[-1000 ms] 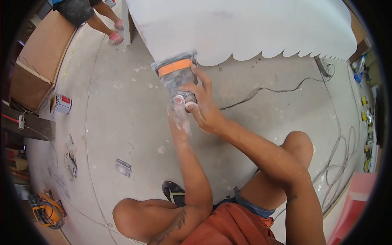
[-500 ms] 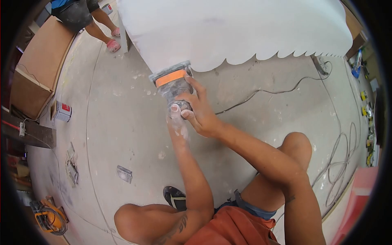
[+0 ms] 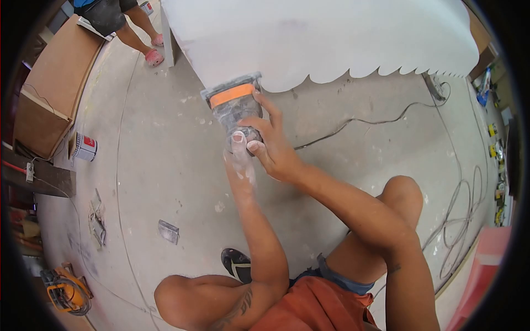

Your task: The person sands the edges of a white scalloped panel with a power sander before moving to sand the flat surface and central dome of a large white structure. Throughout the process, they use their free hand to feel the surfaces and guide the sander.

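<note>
An electric sander [image 3: 234, 113], dusty dark grey with an orange band, is held between both hands. My left hand [image 3: 240, 157], white with dust, closes round its rear end, with the thumb on top. My right hand [image 3: 273, 138] grips the body from the right side, fingers along its flank. The sander's flat pad meets the lower left edge of a large white panel [image 3: 331, 41] with a scalloped lower border. Exact contact between pad and panel is hard to tell. From near the right hand a dark cord [image 3: 353, 121] runs off to the right.
Another person's legs [image 3: 135, 38] in pink clogs stand at the upper left. A paint can [image 3: 84, 147], a grey sanding block-like piece [image 3: 168, 231] and an orange machine [image 3: 67, 292] with coiled cable are on the left floor. Coiled cable [image 3: 461, 215] lies right.
Both hands have shifted the sander slightly up and forward along the panel's lower left edge. The other person's legs have moved a little.
</note>
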A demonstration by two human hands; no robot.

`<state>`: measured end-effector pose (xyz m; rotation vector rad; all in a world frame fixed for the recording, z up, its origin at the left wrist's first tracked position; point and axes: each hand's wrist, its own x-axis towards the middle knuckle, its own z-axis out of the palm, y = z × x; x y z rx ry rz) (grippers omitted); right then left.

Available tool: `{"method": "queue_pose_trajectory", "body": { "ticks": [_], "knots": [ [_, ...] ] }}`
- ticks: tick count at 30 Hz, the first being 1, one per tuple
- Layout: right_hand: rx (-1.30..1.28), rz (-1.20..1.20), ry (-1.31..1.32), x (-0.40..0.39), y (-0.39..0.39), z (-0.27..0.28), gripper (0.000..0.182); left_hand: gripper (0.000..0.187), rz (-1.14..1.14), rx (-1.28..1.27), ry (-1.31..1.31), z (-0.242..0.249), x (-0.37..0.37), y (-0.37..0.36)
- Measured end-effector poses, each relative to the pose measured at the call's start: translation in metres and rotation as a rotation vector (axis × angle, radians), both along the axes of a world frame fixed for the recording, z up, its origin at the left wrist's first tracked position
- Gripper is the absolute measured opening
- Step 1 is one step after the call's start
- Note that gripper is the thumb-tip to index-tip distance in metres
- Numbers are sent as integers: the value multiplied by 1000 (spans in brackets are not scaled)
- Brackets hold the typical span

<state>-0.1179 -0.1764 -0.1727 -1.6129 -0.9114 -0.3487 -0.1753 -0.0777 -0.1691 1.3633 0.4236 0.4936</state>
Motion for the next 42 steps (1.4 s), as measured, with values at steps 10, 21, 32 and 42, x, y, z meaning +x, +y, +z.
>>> {"method": "queue_pose_trajectory", "body": {
  "ticks": [10, 21, 32, 42],
  "knots": [
    [-117, -9, -83, 3, -6, -7, 37, 78, 25, -126, -12, -23, 8, -5],
    [-265, -234, -298, 17, -37, 97, 40, 66, -113, -471, -187, 33, 22, -47],
    [-599, -260, -370, 16, -50, 36, 38, 57, -58, -1027, -153, -56, 35, -79],
    [-290, -315, -438, 27, -52, 100, 50, 53, -426, -447, -241, 50, 26, -55]
  ]
}}
